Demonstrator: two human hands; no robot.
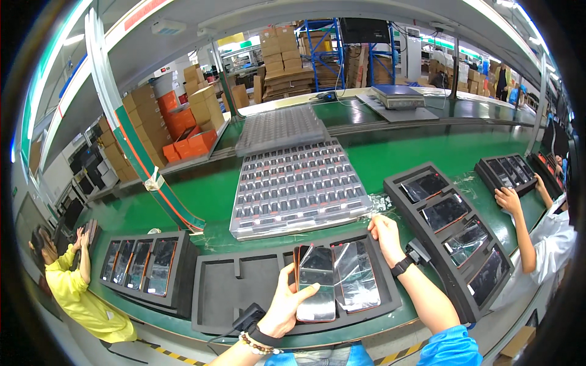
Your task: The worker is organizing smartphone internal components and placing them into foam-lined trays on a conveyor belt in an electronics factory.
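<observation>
A smartphone (317, 287) with an orange-red edge is gripped in my left hand (285, 305), its dark glossy face up and the thumb resting on it. A second orange edge shows beside it, so I cannot tell whether one phone or two are held. Below lies a black foam tray (227, 290), where another film-covered phone (357, 277) rests in the right-hand recess. My right hand (386, 238) hovers over the tray's far right corner with its fingers pinched together; whatever is between them is too small to make out. Beyond it stands a clear plastic tray (299, 189) with rows of small dark parts.
A foam tray of phones (452, 235) stands at right, another (146, 268) at left. Behind the clear tray is a stack of empty-looking blister trays (278, 128). A green-and-white post (134, 134) rises at left. Co-workers sit at both sides, one in yellow (85, 293).
</observation>
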